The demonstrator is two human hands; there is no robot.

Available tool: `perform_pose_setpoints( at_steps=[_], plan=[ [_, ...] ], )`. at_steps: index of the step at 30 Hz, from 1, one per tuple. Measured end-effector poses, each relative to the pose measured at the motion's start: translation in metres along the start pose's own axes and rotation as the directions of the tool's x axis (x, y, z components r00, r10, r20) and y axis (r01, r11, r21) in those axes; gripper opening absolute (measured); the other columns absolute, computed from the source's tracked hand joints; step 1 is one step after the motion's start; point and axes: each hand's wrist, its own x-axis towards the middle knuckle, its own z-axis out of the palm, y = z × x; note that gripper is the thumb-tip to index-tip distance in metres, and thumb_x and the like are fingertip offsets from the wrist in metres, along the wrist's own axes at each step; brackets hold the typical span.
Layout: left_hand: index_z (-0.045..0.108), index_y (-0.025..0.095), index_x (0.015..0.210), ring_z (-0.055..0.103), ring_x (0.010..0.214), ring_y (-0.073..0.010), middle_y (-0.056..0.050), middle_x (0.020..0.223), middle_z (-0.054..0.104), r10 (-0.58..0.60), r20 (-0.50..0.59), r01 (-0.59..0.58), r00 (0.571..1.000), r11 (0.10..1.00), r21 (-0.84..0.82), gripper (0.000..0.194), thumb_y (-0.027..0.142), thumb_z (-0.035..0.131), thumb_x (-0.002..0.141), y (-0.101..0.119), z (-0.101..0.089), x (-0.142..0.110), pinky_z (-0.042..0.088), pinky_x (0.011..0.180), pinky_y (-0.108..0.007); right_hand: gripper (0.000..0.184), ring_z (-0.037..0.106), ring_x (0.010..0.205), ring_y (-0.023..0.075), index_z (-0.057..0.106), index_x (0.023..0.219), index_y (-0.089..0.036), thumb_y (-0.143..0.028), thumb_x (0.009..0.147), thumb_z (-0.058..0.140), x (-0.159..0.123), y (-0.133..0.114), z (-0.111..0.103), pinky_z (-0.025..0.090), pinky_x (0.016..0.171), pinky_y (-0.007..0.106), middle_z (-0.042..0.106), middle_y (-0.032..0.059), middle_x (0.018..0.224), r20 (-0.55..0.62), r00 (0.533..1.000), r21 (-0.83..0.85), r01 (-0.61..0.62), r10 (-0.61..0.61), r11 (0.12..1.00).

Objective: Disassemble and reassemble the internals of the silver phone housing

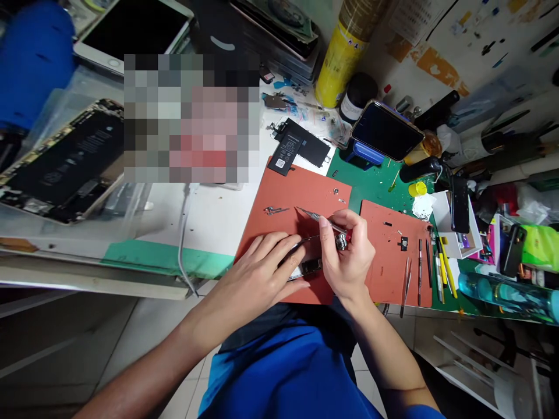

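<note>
My left hand (268, 265) rests over an opened phone body (297, 272), its fingers across the top and the thumb along the near edge. Much of the phone is hidden under it. A dark part (311, 266) shows at the phone's right end. In my right hand (349, 250) is a slim metal pen-shaped tool (315, 217) with a knurled grip, pinched between thumb and fingers; its thin tip points up and left, above the mat. A shiny round metal piece (341, 241) shows by the right fingers. Both hands are over the orange mat (257, 233).
Small metal parts (275, 210) lie left of the tool tip. A phone battery (286, 152) overlaps the mat's far edge. On the second orange mat (393, 262) lie tweezers (406, 285) and tiny parts. A propped phone (388, 129) and yellow can (345, 58) stand behind; a white cable (182, 238) hangs left.
</note>
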Motion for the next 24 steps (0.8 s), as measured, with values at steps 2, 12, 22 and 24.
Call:
perform_pose_setpoints(
  at_steps=[2,12,22,24],
  plan=[
    [0.060,0.010,0.141,0.066,0.122,-0.0351,-0.020,0.134,0.071,-0.050,-0.053,0.044,0.997,0.993,-0.105,0.047,0.039,0.068,0.105,-0.001,-0.002,0.000,0.058,0.100,-0.053,0.014,0.071,0.083,0.0151,0.064,0.114,-0.023,-0.030,0.103,0.070,0.000,0.000,0.001,0.061,0.075,0.031,0.073,0.0026,0.097,-0.019,0.999,0.038,-0.044,0.045,0.998],
    [0.070,0.022,0.117,0.065,0.077,-0.0114,0.002,0.093,0.069,-0.524,-0.177,0.380,0.833,0.774,-0.506,0.015,0.025,0.073,0.103,-0.008,0.000,-0.001,0.056,0.075,-0.026,0.022,0.066,0.073,0.0112,0.067,0.108,-0.025,-0.037,0.096,0.081,-0.024,-0.015,-0.027,0.059,0.071,0.026,0.071,-0.0034,0.084,0.167,0.876,0.490,-0.473,0.453,0.732],
    [0.069,0.020,0.100,0.067,0.076,-0.0104,0.001,0.091,0.075,-0.469,-0.175,0.327,0.866,0.795,-0.511,0.008,0.018,0.064,0.106,-0.008,-0.004,0.001,0.055,0.069,-0.022,0.024,0.063,0.071,0.0112,0.066,0.108,-0.024,-0.037,0.096,0.082,-0.034,-0.005,-0.028,0.056,0.061,0.023,0.070,-0.0026,0.084,0.231,0.850,0.531,-0.518,0.474,0.671],
    [0.069,0.020,0.100,0.066,0.075,-0.0104,0.001,0.091,0.074,-0.462,-0.172,0.326,0.870,0.800,-0.503,0.008,0.018,0.064,0.106,-0.008,-0.004,0.001,0.054,0.069,-0.023,0.023,0.062,0.069,0.0108,0.066,0.108,-0.024,-0.037,0.096,0.082,-0.035,-0.004,-0.028,0.056,0.061,0.023,0.069,-0.0032,0.084,0.239,0.846,0.536,-0.524,0.476,0.662]
  ],
)
